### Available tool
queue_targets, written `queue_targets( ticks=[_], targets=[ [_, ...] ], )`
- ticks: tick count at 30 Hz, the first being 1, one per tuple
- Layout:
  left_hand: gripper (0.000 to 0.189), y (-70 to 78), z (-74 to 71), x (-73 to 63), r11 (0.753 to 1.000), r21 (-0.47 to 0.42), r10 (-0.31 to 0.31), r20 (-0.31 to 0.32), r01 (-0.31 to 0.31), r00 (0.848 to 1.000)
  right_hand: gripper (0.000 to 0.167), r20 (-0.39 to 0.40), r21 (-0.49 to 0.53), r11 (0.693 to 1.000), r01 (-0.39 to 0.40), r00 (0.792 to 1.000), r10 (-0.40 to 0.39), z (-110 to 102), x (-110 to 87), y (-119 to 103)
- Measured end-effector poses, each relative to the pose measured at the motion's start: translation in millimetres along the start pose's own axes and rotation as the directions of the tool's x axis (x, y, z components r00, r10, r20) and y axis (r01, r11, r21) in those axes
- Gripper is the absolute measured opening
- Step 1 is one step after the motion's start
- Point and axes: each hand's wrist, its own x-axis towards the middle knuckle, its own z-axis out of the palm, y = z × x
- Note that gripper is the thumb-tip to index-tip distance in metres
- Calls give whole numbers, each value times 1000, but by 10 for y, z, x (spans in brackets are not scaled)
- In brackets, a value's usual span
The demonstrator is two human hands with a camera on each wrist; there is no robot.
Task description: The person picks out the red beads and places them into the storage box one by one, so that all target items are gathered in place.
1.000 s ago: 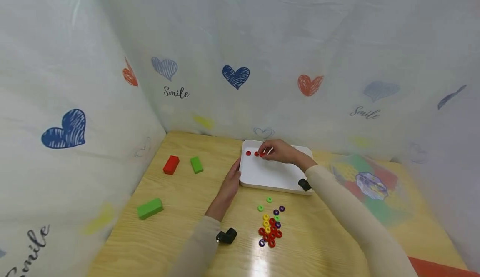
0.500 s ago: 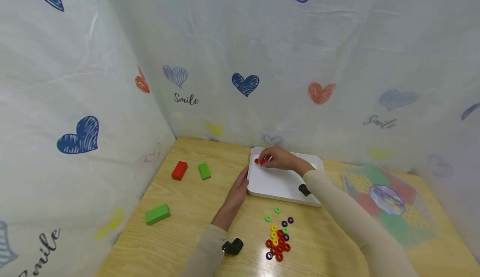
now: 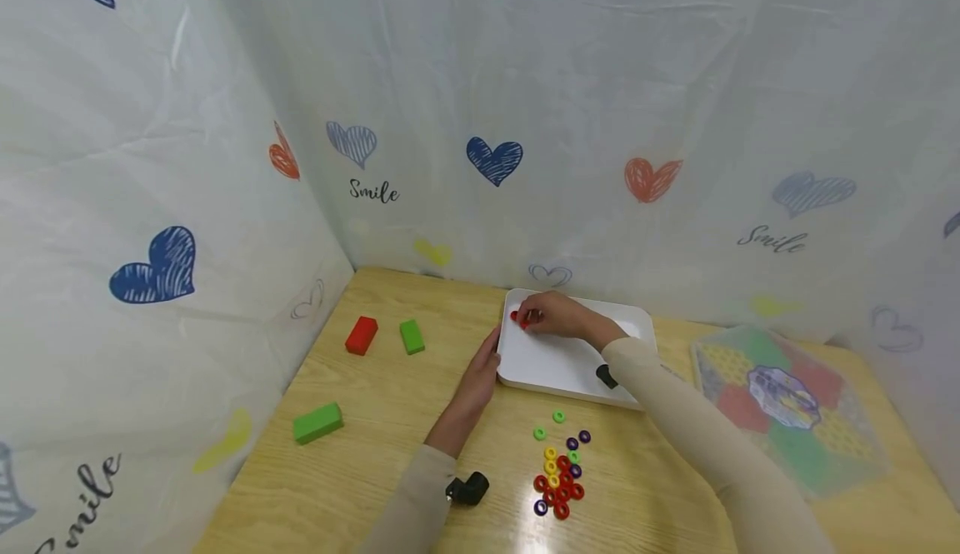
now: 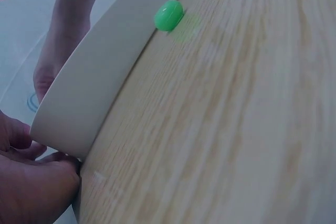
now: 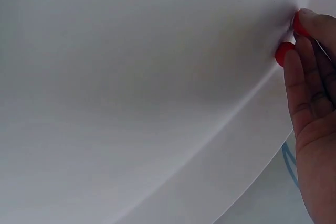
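Note:
In the head view, a white tray (image 3: 551, 365) lies at the back of the table. My left hand (image 3: 476, 379) holds its left edge; in the left wrist view fingers and thumb bend round the tray's corner. Over the tray's far left part, my right hand (image 3: 558, 317) pinches a small red ring (image 5: 301, 23) between thumb and fingers. Another red ring (image 5: 284, 53) lies beside the fingertips, by the tray wall. The fingers hide part of that corner, so other rings there cannot be told.
Several red, yellow, green and purple rings (image 3: 564, 493) lie loose before the tray. A red block (image 3: 362, 336), a small green block (image 3: 412, 336) and a larger green block (image 3: 318, 422) are at left. A clear patterned box (image 3: 787, 404) is at right; a printed curtain (image 3: 570, 104) hangs behind.
The head view has shifted. Relative to the tray, my right hand has moved left, towards the ring at the corner, and now covers more of the red rings. My left hand stays at the tray's edge.

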Motion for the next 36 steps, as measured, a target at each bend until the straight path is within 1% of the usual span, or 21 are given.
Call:
queue_targets(
  ticks=[5, 9, 11, 12, 15, 18, 19, 21, 25, 29, 32, 36],
  targets=[
    [50, -28, 32, -24, 1000, 3, -17, 8, 17, 1000, 16, 3, -2, 1000, -22, 1000, 22, 54, -56, 26],
    [50, -59, 53, -20, 1000, -7, -3, 23, 3, 1000, 18, -1, -4, 999, -41, 999, 41, 58, -126, 10],
    [50, -57, 56, -10, 1000, -8, 4, 29, -4, 1000, 20, -6, 13, 998, -61, 998, 61, 19, -167, -32],
    [50, -10, 55, -22, 1000, -7, 1, 38, -1, 999, 22, -11, 22, 997, -73, 997, 73, -3, -184, -48],
    [50, 25, 43, 24, 1000, 0, 11, 48, -11, 999, 27, -22, 52, 993, -109, 994, 110, -114, -230, -107],
    [50, 72, 26, 82, 1000, 11, 10, 43, -11, 999, 30, -44, 57, 993, -106, 993, 108, -217, -272, -142],
    [50, 44, 20, 118, 1000, 12, 15, 33, -16, 999, 31, -51, 58, 993, -102, 993, 105, -253, -292, -165],
    [50, 63, 8, 142, 1000, 15, 16, 22, -16, 1000, 31, -70, 67, 994, -89, 993, 94, -303, -335, -205],
    [50, 70, -17, 155, 1000, 17, -4, -1, 4, 1000, 32, -116, 85, 994, -63, 991, 72, -375, -466, -316],
    [50, 62, -24, 143, 1000, 14, -16, -9, 16, 1000, 31, -170, 75, 997, -36, 984, 48, -379, -647, -392],
    [50, 41, -22, 131, 1000, 8, -14, -8, 14, 1000, 30, -205, 70, 997, -31, 978, 45, -337, -807, -435],
    [50, 14, -22, 113, 1000, 3, -18, -7, 18, 1000, 29, -226, 79, 996, -28, 973, 46, -233, -1010, -501]
  ],
)
